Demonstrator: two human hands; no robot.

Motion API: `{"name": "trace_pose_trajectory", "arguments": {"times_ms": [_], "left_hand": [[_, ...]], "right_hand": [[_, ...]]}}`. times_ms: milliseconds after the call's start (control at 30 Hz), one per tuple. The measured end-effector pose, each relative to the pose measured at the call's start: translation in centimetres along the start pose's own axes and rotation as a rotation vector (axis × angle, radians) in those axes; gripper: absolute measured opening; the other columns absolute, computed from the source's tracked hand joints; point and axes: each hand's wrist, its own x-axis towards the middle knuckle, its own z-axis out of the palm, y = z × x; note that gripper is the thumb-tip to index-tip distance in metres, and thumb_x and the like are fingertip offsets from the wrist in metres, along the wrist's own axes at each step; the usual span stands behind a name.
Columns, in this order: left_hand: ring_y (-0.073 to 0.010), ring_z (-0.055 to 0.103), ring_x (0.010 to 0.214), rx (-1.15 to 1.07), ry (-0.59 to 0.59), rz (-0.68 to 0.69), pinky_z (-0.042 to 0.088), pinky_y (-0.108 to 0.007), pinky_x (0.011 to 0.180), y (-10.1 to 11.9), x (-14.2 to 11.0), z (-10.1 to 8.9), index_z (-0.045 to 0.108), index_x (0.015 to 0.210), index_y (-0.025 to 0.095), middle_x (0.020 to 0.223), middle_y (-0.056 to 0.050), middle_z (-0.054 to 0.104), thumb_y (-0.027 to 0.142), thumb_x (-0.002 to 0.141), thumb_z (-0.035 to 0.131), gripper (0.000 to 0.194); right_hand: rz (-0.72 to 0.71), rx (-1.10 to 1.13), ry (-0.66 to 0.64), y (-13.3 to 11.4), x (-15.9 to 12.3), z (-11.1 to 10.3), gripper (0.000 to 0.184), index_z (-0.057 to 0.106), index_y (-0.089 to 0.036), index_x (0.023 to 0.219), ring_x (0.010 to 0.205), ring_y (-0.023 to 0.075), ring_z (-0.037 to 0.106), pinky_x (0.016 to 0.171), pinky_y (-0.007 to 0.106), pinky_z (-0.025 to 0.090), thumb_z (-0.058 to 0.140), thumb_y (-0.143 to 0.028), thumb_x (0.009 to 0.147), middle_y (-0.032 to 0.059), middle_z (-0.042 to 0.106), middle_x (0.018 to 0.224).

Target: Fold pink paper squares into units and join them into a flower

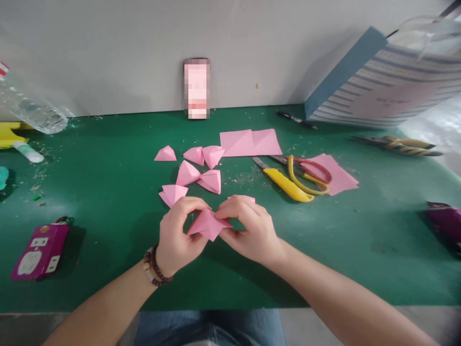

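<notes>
Between both hands, a little above the green table, is a piece of folded pink paper (pixel 210 225) with pointed corners. My left hand (pixel 182 228) pinches its left side, with a beaded bracelet on the wrist. My right hand (pixel 248 228) grips the right side, fingers bent over the paper. Just beyond the hands lie several other folded pink paper pieces (pixel 188 173) in a loose cluster. One more pink piece (pixel 242 198) shows only its top edge behind my right hand. Flat pink paper squares (pixel 236 143) rest farther back.
Right of the squares lie a yellow utility knife (pixel 288 185), scissors (pixel 309 175) and more pink paper (pixel 336 175). A pen (pixel 297 119), pliers (pixel 399 144) and a striped paper bag (pixel 374 86) are beyond. A phone (pixel 197 89) leans on the wall; a magenta box (pixel 41 252) sits left.
</notes>
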Motion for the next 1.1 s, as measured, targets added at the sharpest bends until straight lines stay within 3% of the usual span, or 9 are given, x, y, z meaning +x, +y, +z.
{"name": "trace_pose_trajectory", "arguments": {"times_ms": [100, 233, 533, 633, 833, 933, 1100], "left_hand": [[-0.0153, 0.064, 0.085, 0.022, 0.011, 0.027, 0.054, -0.026, 0.074, 0.0, 0.3, -0.1, 0.059, 0.093, 0.020, 0.089, -0.003, 0.066, 0.008, 0.077, 0.065, 0.020], [-0.0149, 0.063, 0.082, 0.001, -0.008, -0.047, 0.053, -0.025, 0.070, 0.0, 0.5, -0.1, 0.060, 0.086, 0.018, 0.085, -0.004, 0.066, 0.007, 0.077, 0.065, 0.014], [-0.0124, 0.063, 0.065, -0.109, -0.130, -0.406, 0.052, -0.022, 0.057, 0.0, 1.3, -0.2, 0.066, 0.082, 0.017, 0.076, -0.001, 0.066, 0.007, 0.076, 0.059, 0.014], [-0.0127, 0.063, 0.063, -0.141, -0.139, -0.440, 0.053, -0.023, 0.056, -0.1, 1.3, -0.1, 0.064, 0.080, 0.017, 0.074, 0.000, 0.064, 0.006, 0.074, 0.059, 0.013], [-0.0132, 0.062, 0.073, -0.038, -0.094, -0.202, 0.053, -0.023, 0.061, 0.1, 0.9, -0.1, 0.064, 0.083, 0.017, 0.079, -0.002, 0.063, 0.011, 0.078, 0.064, 0.008], [-0.0124, 0.061, 0.077, -0.011, -0.058, -0.103, 0.052, -0.022, 0.064, 0.2, 0.8, -0.3, 0.065, 0.084, 0.017, 0.081, -0.002, 0.064, 0.009, 0.079, 0.065, 0.010], [-0.0114, 0.062, 0.078, -0.027, -0.042, -0.075, 0.052, -0.020, 0.065, 0.3, 0.8, -0.4, 0.065, 0.085, 0.017, 0.083, -0.002, 0.066, 0.007, 0.078, 0.066, 0.012]], "right_hand": [[0.044, 0.019, -0.008, -0.1, 0.0, 0.2, 0.022, 0.052, -0.022, 0.084, 0.066, 0.0122, 0.060, 0.059, 0.024, 0.049, 0.053, -0.003, 0.072, -0.0013, 0.062, 0.073], [0.179, 0.058, -0.069, -0.2, 0.1, 0.1, 0.019, 0.053, -0.021, 0.080, 0.061, 0.0106, 0.056, 0.055, 0.022, 0.046, 0.051, -0.005, 0.070, -0.0022, 0.060, 0.071], [0.458, 0.298, -0.190, 0.0, 0.8, 0.0, 0.013, 0.056, -0.021, 0.083, 0.061, 0.0093, 0.059, 0.055, 0.020, 0.049, 0.058, -0.009, 0.078, -0.0030, 0.064, 0.073], [0.362, 0.188, -0.123, 0.0, 0.8, 0.0, 0.011, 0.059, -0.020, 0.086, 0.070, 0.0127, 0.061, 0.058, 0.024, 0.052, 0.066, -0.016, 0.078, 0.0014, 0.064, 0.082], [0.015, 0.055, -0.022, 0.0, 0.8, -0.4, 0.011, 0.064, -0.022, 0.086, 0.077, 0.0144, 0.063, 0.068, 0.028, 0.055, 0.063, -0.011, 0.084, 0.0023, 0.065, 0.080], [-0.039, 0.069, 0.009, 0.1, 0.7, -0.4, 0.013, 0.064, -0.021, 0.088, 0.078, 0.0148, 0.064, 0.068, 0.028, 0.056, 0.065, -0.009, 0.083, 0.0036, 0.065, 0.081], [-0.056, 0.085, 0.022, 0.1, 0.6, -0.3, 0.017, 0.064, -0.021, 0.089, 0.078, 0.0149, 0.064, 0.066, 0.028, 0.056, 0.063, -0.005, 0.083, 0.0040, 0.065, 0.082]]}}
